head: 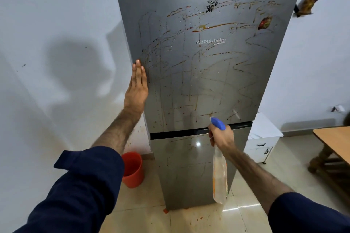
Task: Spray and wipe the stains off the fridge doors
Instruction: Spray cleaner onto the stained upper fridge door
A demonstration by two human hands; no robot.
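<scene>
A tall silver fridge stands ahead of me. Its upper door is covered in brown and orange streaks, drips and droplets. The lower door carries fewer streaks. My left hand lies flat with straight fingers against the upper door's left edge. My right hand grips the neck of a clear spray bottle with a blue trigger head, its nozzle pointing at the bottom of the upper door. The bottle's body hangs down in front of the lower door.
An orange bucket sits on the tiled floor left of the fridge. A white drawer unit stands at the fridge's right, with a wooden table beyond it. Orange spatters mark the floor and the left wall.
</scene>
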